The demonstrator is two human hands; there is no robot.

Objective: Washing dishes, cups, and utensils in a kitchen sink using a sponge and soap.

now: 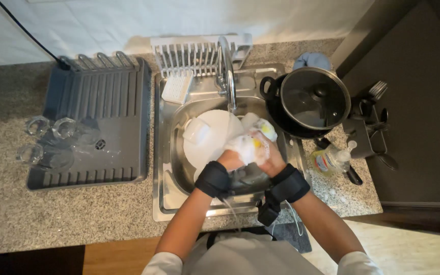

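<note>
Both my hands are over the steel sink (pixel 165 168), wrapped in soap foam. My left hand (pixel 231 159) holds the lower side of a clear drinking glass (pixel 248 173). My right hand (pixel 268 153) presses a foamy yellow sponge (pixel 258 136) against the glass. Each wrist carries a black strap. White plates (pixel 207 140) lie stacked in the basin just left of my hands, under the tap (pixel 228 76).
A grey draining tray (pixel 100 97) on the left counter holds several clear glasses (pixel 52 140). A white dish rack (pixel 194 56) stands behind the sink. A black pot with glass lid (pixel 311 99), a soap bottle (pixel 332 159) and a cutlery holder (pixel 370 125) sit to the right.
</note>
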